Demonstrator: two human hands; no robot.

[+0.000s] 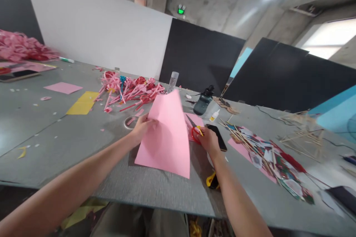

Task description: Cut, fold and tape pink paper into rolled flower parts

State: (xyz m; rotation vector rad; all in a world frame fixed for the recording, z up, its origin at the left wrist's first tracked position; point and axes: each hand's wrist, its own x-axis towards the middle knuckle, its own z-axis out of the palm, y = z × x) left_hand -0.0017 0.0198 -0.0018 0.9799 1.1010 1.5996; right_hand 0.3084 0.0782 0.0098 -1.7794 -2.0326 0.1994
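A large pink paper sheet (167, 133) is held up off the table by my left hand (143, 127), which pinches its left edge between thumb and fingers. The sheet bends slightly and hides part of the table behind it. To its right, my right hand (208, 139) grips scissors (195, 132) with red and yellow handles, their blades pointing away and to the left. Beneath the scissors lies another piece of pink paper (198, 119). A black phone (218, 137) rests just beyond my right hand. Close to my left hand is a roll of tape (130, 122).
Pink and red paper flowers (130, 89) lie behind the sheet, near a clear cylinder (172, 81). A dark water bottle (204, 100) and glue bottle (214, 115) stand at back right. Sticks and scraps (267, 155) cover the right side. Yellow paper (82, 103) lies left.
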